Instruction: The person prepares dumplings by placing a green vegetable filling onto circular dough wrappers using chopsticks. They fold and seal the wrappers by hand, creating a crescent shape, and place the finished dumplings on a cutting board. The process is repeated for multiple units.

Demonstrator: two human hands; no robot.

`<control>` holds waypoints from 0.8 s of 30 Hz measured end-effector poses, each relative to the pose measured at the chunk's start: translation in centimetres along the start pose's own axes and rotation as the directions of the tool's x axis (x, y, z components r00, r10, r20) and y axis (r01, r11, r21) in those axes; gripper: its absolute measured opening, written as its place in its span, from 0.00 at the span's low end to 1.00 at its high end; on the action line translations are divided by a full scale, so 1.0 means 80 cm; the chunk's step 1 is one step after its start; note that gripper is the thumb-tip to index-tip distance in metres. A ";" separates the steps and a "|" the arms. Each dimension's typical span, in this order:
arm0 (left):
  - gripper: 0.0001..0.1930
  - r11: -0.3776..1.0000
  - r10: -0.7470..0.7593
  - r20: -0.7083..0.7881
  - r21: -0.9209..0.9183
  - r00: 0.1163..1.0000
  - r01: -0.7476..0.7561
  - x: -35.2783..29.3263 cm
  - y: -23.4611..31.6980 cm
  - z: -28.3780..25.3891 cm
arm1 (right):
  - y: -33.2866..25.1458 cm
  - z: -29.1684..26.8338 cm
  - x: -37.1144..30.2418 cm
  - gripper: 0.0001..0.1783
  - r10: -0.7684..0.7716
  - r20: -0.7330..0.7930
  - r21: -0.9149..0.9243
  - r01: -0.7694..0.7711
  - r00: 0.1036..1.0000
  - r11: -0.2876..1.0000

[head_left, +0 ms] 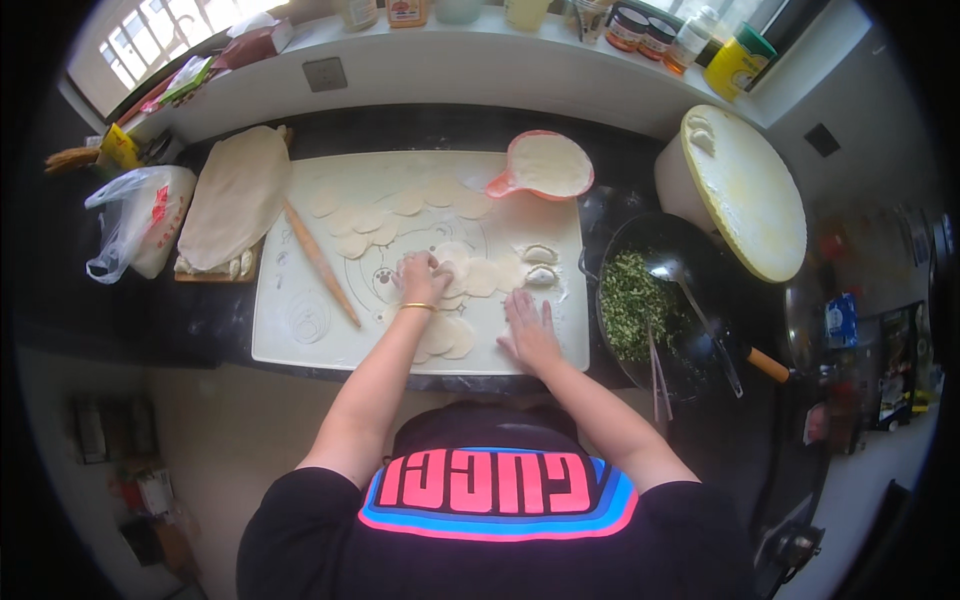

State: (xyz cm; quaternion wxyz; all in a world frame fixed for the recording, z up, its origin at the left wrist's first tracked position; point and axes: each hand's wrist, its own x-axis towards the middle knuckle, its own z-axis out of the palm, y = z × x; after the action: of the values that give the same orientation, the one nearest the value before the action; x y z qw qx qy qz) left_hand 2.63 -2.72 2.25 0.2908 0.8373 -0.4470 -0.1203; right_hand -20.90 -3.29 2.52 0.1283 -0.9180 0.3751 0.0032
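Observation:
On a pale baking mat (300,170), my left hand (420,280) has its fingers bent and drawn together at the edge of a round dumpling wrapper (454,254), seemingly pinching it. My right hand (530,332) lies flat on the mat with fingers spread, just below two folded dumplings (541,274). Overlapping wrappers (484,278) lie between the hands. More wrappers (458,338) are beside my left wrist, and another row (405,203) runs along the far part of the mat. A wooden rolling pin (318,258) rests at the left.
A pink-rimmed scoop of flour (550,165) sits at the mat's far right corner. To the right, a dark wok (690,345) holds chopped green filling (632,305), a spoon and chopsticks. A floured round lid (755,205) stands behind it. Sheeted dough (235,200) covers a board at left.

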 end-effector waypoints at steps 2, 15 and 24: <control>0.13 0.993 0.111 -0.032 0.032 0.993 -0.110 -0.001 -0.001 -0.006 | 0.006 0.003 0.009 0.42 0.060 -0.070 0.003 -0.060 0.996 0.998; 0.20 -0.165 0.243 0.653 -0.701 0.717 0.694 -0.089 0.009 -0.033 | -0.002 -0.014 0.013 0.36 0.052 -0.184 0.013 -0.050 0.982 0.999; 0.17 -0.178 0.224 0.756 -0.588 0.615 0.789 -0.098 0.060 0.020 | 0.135 -0.208 -0.119 0.10 -0.152 -0.279 0.103 0.187 0.948 0.977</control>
State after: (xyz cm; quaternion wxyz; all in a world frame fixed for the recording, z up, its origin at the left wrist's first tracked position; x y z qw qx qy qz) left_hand -5.84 1.02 3.34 0.5709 0.3146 -0.0347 -0.7575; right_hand -36.72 -8.11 17.09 0.1343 -0.9287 0.3080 -0.1569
